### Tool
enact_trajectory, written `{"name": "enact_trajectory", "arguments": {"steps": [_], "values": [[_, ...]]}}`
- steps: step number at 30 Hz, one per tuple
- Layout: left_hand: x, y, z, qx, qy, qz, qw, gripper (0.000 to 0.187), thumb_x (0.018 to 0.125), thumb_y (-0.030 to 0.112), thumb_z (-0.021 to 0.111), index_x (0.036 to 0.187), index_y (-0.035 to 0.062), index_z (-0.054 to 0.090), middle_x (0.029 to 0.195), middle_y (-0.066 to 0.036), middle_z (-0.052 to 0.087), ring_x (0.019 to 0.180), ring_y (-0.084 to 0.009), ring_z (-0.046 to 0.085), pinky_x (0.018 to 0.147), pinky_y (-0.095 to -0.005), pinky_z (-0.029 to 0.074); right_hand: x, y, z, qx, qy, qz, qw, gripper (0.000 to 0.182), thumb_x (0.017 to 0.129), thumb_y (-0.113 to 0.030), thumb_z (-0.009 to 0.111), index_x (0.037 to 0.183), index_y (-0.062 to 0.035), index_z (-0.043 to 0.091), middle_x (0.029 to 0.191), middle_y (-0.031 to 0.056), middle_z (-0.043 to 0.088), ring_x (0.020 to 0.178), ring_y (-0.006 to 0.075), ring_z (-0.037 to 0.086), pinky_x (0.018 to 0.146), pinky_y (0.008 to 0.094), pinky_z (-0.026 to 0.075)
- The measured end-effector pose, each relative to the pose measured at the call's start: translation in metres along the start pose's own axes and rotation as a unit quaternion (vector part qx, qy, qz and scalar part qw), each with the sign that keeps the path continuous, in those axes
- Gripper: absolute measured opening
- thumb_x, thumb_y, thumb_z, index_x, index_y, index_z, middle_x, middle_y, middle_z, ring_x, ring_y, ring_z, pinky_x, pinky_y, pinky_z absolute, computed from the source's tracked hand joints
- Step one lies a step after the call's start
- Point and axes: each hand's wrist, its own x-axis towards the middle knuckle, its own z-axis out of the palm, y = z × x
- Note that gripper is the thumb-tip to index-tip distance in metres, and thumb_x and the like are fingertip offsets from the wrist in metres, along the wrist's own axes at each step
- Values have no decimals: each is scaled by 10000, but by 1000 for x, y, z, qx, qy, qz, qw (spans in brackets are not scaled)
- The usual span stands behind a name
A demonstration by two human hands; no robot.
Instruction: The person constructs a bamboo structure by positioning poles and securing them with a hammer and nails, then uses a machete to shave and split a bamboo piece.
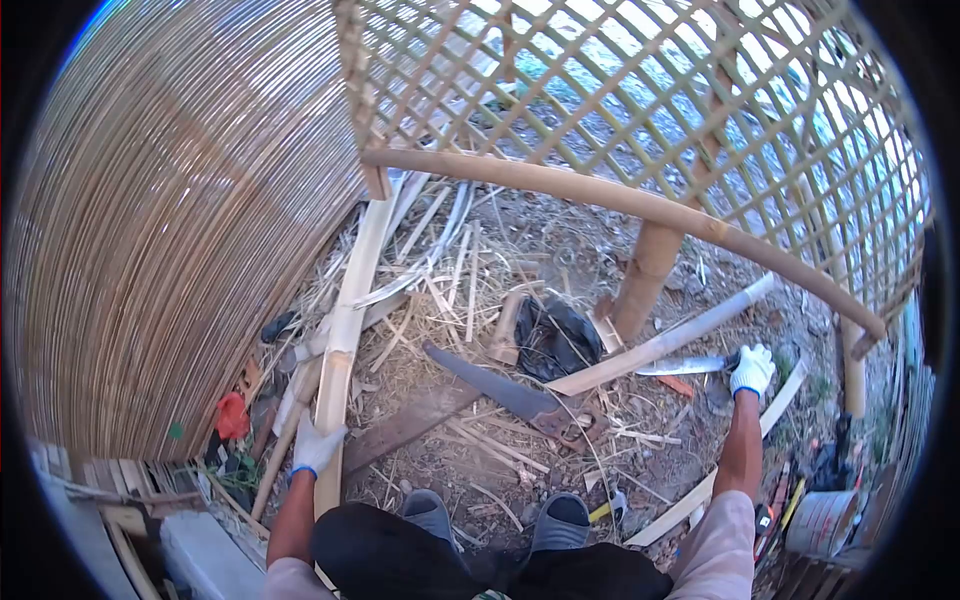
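Observation:
My left hand [318, 447], in a white glove, is closed round the edge of a long split bamboo piece [345, 310]. That piece runs from beside my leg up toward the corner of the lattice. Out to the right, my gloved right hand [753, 370] is closed on the handle of a large knife [690, 367]. The blade points left, low over the ground. A handsaw [495, 388] lies between my hands, its wooden handle toward the right. Near the knife, a bamboo pole [665, 345] slants across the ground.
A bamboo lattice [620, 110] with a bamboo rail [560, 182] stands ahead. Bamboo slat walling [180, 250] rises on the left. Shavings, a black plastic bag [560, 340] and a wooden board [410, 432] litter the ground. A white bucket [820, 522] stands at right.

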Motion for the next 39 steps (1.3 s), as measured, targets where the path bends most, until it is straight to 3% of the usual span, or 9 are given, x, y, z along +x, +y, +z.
{"name": "enact_trajectory", "arguments": {"steps": [6,7,12,19,21,23,27,31,39], "values": [[72,7,17,-1,5,-39,999,813,875,531,690,1394,-82,566,1307,-331,658,1254,-436,637,1093,-450,476,-18,16,-15,-11,-16,-61,998,610,543,-222,963,1047,-119,634,1073,130,650,1062,345,631,855,482,507],[76,12,14,5,-15,-47,999,752,887,517,666,1348,-72,604,1268,-326,676,1223,-436,653,1072,-463,486,-28,13,-41,22,-46,-45,998,459,635,-212,901,1002,-125,640,1051,122,666,1047,336,641,872,478,505],[124,-32,43,68,-88,-13,994,507,958,420,557,1124,-26,731,1124,-309,719,1099,-458,688,986,-532,515,-84,35,-81,108,40,-122,986,439,636,-175,878,993,-78,644,1003,159,645,1004,394,608,852,504,492],[87,-21,32,47,73,-36,996,449,1035,398,500,1108,4,702,1071,-299,713,1057,-487,671,941,-580,509,-173,48,-150,137,1,-47,989,299,668,-94,807,946,-72,698,960,180,611,1000,412,579,832,502,471],[77,-9,18,73,78,-45,993,449,1038,403,504,1143,7,688,1067,-291,715,1044,-486,677,921,-587,517,-197,59,-171,123,74,-106,984,228,743,-114,796,896,-43,643,861,114,588,849,320,599,724,444,480],[58,7,-4,115,88,-30,989,409,1046,365,504,1186,18,671,1035,-284,717,984,-481,691,861,-581,539,-211,45,-257,89,-99,-61,989,369,952,-237,708,1282,-73,688,1164,216,721,1016,417,692,885,494,555],[37,45,-47,120,102,-15,987,374,1050,329,506,1218,39,671,995,-275,719,939,-459,702,830,-571,548,-249,57,-308,203,-135,68,968,411,894,-314,722,1269,-147,713,1182,181,731,1051,400,701,908,494,555],[26,70,-95,79,98,-14,992,374,1048,312,515,1243,30,663,1038,-263,723,967,-457,698,857,-567,543,-259,49,-372,145,-223,160,951,475,907,-358,686,1346,-175,685,1122,194,759,1028,407,723,912,495,559],[30,114,-190,-29,192,6,981,378,1017,218,561,1347,40,608,1178,-252,708,1103,-432,673,948,-533,518,-274,46,-416,260,-230,131,929,539,893,-393,763,1323,-82,668,1033,196,764,921,370,722,843,483,550]]}}
